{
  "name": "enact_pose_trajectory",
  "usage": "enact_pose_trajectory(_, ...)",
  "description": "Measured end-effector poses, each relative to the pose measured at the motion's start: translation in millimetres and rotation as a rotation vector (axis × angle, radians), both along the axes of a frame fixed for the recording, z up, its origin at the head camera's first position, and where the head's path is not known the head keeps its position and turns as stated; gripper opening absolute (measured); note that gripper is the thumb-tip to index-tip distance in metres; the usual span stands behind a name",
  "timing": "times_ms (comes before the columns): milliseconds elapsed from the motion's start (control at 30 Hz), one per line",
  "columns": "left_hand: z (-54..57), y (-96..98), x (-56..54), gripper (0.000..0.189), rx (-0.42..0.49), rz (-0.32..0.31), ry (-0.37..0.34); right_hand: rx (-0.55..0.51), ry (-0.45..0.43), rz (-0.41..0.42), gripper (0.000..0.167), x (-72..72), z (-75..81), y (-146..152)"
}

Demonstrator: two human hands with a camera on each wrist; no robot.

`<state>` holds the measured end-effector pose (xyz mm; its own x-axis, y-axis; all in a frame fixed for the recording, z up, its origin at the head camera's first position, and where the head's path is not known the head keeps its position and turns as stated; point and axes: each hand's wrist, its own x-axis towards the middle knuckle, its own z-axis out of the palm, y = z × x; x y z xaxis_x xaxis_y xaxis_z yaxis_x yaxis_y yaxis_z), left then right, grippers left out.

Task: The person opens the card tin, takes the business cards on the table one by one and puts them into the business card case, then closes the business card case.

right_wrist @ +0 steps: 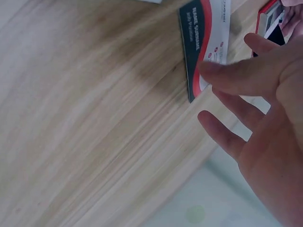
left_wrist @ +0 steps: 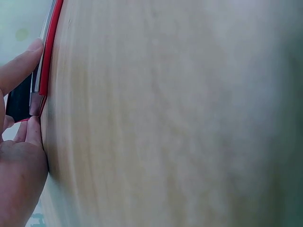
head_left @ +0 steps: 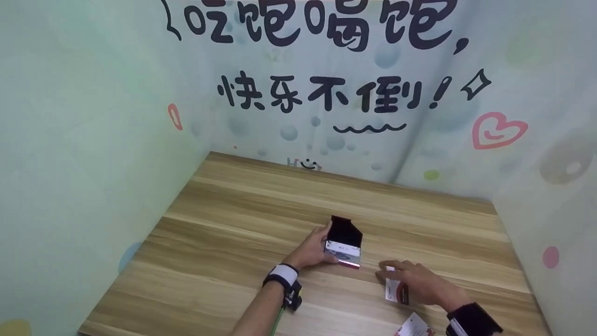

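Note:
My left hand [head_left: 315, 247] holds a small card case [head_left: 344, 263], thumb at its near edge and fingers at its side. The black lid [head_left: 344, 231] stands open, and a printed card shows inside. In the left wrist view the case [left_wrist: 46, 71] shows a red edge close to the tabletop. My right hand [head_left: 422, 282] pinches a business card [head_left: 394, 290] near its edge. In the right wrist view the card [right_wrist: 195, 47] is dark, red and white, tilted, with a shadow on the wood beside it. Part of it is hidden behind the thumb [right_wrist: 227, 79].
Another white card [head_left: 414, 325] lies near the front edge of the head view, below my right hand. The wood-grain table [head_left: 261, 200] is bounded by a printed back wall [head_left: 289, 130] and side walls.

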<state>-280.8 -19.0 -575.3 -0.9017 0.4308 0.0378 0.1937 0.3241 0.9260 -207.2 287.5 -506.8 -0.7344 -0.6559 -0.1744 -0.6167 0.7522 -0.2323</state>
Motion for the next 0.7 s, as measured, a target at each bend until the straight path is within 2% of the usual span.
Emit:
enact_pose_trajectory(100, 1.1, -0.3, 0.3, 0.111, -0.007, -0.001, 0.004, 0.003, 0.01, 0.007, 0.085, 1.0, -2.7, 0)
enact_pose_trajectory(233, 3.7, -0.4, 1.0, 0.111, -0.014, 0.002, 0.004, -0.035, 0.066, 0.022, 0.086, 0.6, -7.1, 1)
enact_pose_trajectory(433, 4.4, 0.0, 2.2, 0.112, -0.042, 0.016, 0.015, -0.114, 0.138, 0.042, 0.076, -2.2, -15.3, 9)
enact_pose_trajectory(600, 3.3, -0.2, 2.7, 0.111, -0.045, 0.018, 0.016, -0.211, 0.118, -0.013, 0.067, -4.4, -22.2, 21)
enact_pose_trajectory(700, 2.7, -0.4, 2.8, 0.111, -0.048, 0.021, 0.011, -0.253, 0.066, -0.058, 0.064, -5.8, -24.4, 28)
